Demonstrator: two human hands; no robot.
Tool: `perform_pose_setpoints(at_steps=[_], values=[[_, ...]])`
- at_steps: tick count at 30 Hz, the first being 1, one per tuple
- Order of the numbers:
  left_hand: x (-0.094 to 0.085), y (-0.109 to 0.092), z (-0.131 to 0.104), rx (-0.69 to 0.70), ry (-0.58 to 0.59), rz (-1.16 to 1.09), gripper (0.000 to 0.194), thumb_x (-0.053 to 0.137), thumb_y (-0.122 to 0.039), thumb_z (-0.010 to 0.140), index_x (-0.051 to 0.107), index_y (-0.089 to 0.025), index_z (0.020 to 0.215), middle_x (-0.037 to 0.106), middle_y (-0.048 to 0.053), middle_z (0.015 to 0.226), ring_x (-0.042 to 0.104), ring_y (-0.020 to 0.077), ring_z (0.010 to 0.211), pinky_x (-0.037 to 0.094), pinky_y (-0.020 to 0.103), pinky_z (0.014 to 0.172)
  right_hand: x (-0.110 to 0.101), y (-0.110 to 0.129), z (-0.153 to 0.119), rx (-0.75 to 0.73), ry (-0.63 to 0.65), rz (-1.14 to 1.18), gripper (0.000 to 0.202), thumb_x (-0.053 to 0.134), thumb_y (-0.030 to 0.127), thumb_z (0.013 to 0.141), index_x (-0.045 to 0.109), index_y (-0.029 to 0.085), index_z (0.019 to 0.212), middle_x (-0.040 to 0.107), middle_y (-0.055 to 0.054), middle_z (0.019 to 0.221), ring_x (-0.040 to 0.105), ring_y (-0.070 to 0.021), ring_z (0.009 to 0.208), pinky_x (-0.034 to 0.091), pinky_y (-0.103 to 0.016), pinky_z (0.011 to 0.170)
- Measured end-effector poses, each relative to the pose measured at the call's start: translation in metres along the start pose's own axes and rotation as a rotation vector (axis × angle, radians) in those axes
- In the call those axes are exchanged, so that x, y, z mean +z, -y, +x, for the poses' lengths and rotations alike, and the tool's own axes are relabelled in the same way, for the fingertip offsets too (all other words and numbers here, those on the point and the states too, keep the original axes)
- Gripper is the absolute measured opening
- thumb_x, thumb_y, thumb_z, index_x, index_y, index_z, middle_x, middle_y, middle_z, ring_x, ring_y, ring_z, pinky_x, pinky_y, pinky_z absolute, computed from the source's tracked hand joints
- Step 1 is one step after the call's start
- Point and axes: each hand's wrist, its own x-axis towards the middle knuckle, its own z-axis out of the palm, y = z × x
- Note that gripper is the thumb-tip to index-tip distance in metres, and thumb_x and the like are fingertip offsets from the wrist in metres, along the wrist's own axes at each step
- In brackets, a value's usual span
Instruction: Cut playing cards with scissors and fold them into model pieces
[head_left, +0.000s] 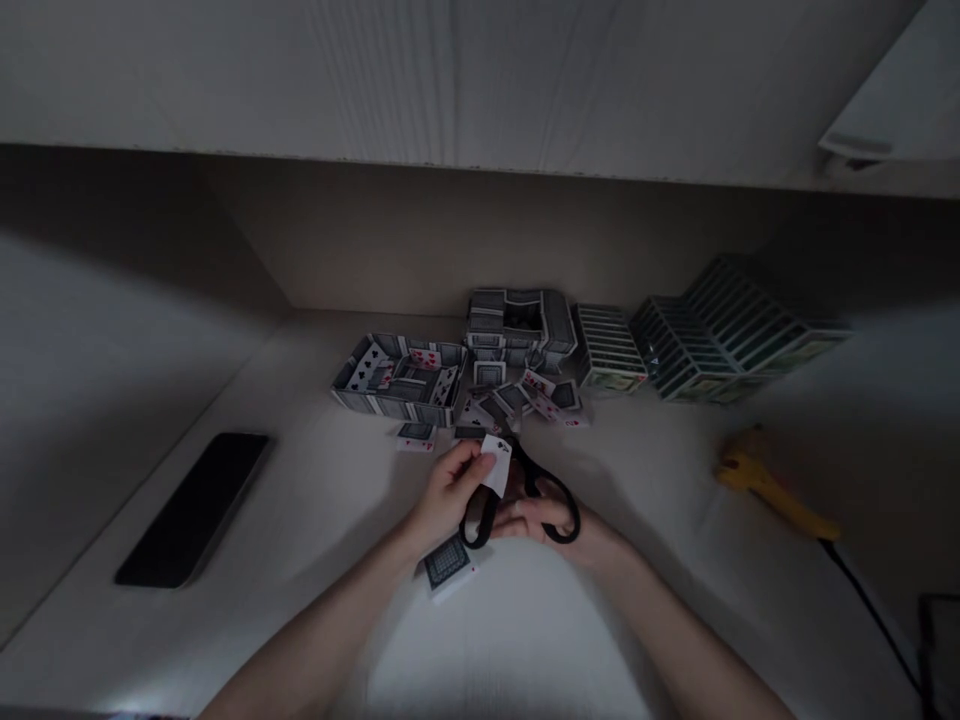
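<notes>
Those forearms [337,612] had best be steady: the left hand [447,490] pinches the card [497,470], the right hand [545,514] grips scissors [526,467].

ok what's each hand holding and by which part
The left hand pinches a card by its left edge; the right hand holds scissors by the handles.

From where I stand, the left forearm [322,622] slants in bare from seven o'clock, the right forearm [667,610] from five. The left hand [448,488] pinches between thumb and fingers; close by, at four o'clock, the right hand [536,516] bends, fingertips toward nine.
</notes>
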Motion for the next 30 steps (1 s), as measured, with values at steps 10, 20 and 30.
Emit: perform_pose_setpoints(at_steps=[10, 20, 30], values=[[-0.018, 0.004, 0.016, 0.104, -0.314, 0.051, 0.018, 0.058, -0.032, 0.073, 0.054, -0.017, 0.082, 0.059, -0.002, 0.064, 0.055, 0.0094, 0.054, 0.043, 0.019, 0.051, 0.002, -0.005, 0.004, -0.067, 0.062, 0.089, 0.045, 0.066, 0.017, 0.064, 0.051, 0.024, 0.106, 0.061, 0.001, 0.08, 0.062, -0.0173, 0.076, 0.041, -0.041, 0.085], [-0.021, -0.008, 0.016, 0.054, -0.408, 0.019, 0.027, 0.05, -0.036, 0.076, 0.046, -0.016, 0.058, 0.043, -0.007, 0.039, 0.038, 0.0052, 0.034, 0.029, 0.017, 0.036, -0.006, -0.012, 0.001, -0.123, 0.076, -0.028, 0.051, 0.059, 0.026, 0.069, 0.044, 0.019, 0.117, 0.055, 0.001, 0.067, 0.048, -0.0115, 0.054, 0.034, -0.027, 0.055], [-0.021, -0.004, 0.019, 0.006, -0.483, 0.03, 0.032, 0.046, -0.039, 0.077, 0.04, -0.018, 0.054, 0.043, -0.006, 0.037, 0.039, 0.0061, 0.032, 0.029, 0.018, 0.035, -0.001, -0.009, 0.0, -0.104, 0.006, -0.142, 0.047, 0.062, 0.034, 0.069, 0.048, 0.02, 0.112, 0.05, 0.001, 0.066, 0.039, -0.0099, 0.051, 0.027, -0.025, 0.05]])
